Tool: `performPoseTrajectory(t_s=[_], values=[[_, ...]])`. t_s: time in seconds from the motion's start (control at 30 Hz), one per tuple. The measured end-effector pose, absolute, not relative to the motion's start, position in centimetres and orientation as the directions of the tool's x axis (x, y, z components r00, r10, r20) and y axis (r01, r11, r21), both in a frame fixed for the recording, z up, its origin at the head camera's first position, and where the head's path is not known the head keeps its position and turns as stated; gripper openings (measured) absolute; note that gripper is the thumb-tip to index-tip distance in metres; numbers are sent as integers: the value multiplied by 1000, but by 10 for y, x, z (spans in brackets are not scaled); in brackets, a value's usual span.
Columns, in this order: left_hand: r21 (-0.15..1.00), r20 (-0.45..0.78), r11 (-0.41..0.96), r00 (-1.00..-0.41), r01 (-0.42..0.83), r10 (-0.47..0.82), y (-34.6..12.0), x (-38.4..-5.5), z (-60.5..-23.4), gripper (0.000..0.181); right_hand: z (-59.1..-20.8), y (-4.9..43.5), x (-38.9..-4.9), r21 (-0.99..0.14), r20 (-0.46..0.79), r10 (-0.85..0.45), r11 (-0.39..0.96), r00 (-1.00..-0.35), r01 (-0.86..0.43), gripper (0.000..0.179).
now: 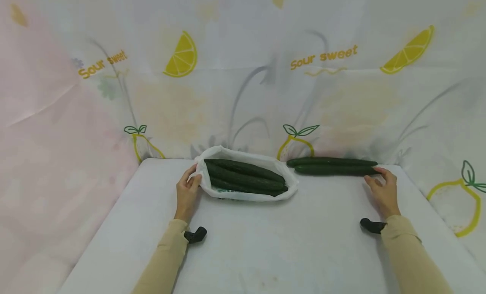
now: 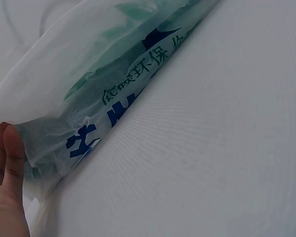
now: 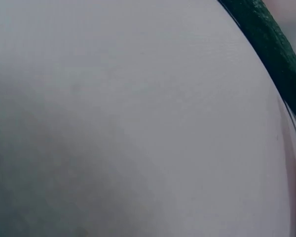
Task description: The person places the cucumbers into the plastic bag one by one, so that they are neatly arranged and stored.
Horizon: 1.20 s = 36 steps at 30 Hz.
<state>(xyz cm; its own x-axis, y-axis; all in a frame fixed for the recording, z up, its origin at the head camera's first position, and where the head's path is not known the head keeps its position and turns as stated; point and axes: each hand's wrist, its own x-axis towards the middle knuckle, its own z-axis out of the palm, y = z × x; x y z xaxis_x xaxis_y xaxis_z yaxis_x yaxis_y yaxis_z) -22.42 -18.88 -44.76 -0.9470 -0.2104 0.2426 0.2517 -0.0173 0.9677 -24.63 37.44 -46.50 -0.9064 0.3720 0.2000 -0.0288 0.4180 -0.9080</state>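
A white plastic bag (image 1: 250,197) lies with its mouth spread wide around several dark green cucumbers (image 1: 247,176). My left hand (image 1: 187,196) pinches the bag's left rim between thumb and fingers. In the left wrist view, the fingers (image 2: 12,163) meet the thin bag (image 2: 93,108), which has green and blue print. Two more cucumbers lie side by side right of the bag, a far one (image 1: 330,160) and a near one (image 1: 334,170). The right hand (image 1: 384,192) has thumb and fingers around the near cucumber's right end. A cucumber (image 3: 271,49) crosses the right wrist view's upper right corner.
The white table (image 1: 288,243) ends at a cloth backdrop (image 1: 243,95) printed with lemons and lettering, right behind the bag and cucumbers. Each wrist carries a black mount, one by the left sleeve (image 1: 197,235) and one by the right sleeve (image 1: 398,230).
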Motion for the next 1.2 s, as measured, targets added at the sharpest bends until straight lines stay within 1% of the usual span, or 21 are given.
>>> performPoseTrajectory(t_s=[0.07,0.17,0.23,0.37,0.53,0.6,0.77,0.9,1.07,1.2], values=[[966,247,-19,-944,257,-217,-189,-223,-448,42,-465,376,-249,-875,244,305,478,-921,-74,53],[963,260,-16,-939,271,-223,-190,-222,-449,42,-468,378,-254,-810,324,214,567,-921,-153,55],[961,262,-23,-938,274,-225,-190,-221,-448,42,-469,379,-255,-778,347,182,604,-920,-174,56],[964,249,-39,-943,264,-219,-189,-222,-448,42,-467,378,-254,-743,330,169,654,-929,-145,60],[966,238,-53,-948,254,-212,-186,-225,-451,42,-464,378,-252,-659,285,155,749,-946,-76,60],[965,242,-52,-946,259,-215,-187,-228,-455,41,-464,379,-252,-652,281,153,755,-947,-71,58],[963,258,-11,-938,268,-229,-189,-234,-465,41,-465,382,-251,-658,321,137,744,-937,-117,52],[959,278,6,-933,284,-230,-189,-234,-466,42,-468,383,-249,-649,319,133,752,-938,-114,52],[953,295,-2,-928,303,-228,-190,-234,-466,41,-471,386,-249,-609,325,115,785,-939,-115,51],[954,289,-3,-928,298,-233,-191,-235,-467,41,-471,389,-248,-608,345,82,778,-935,-157,52]])
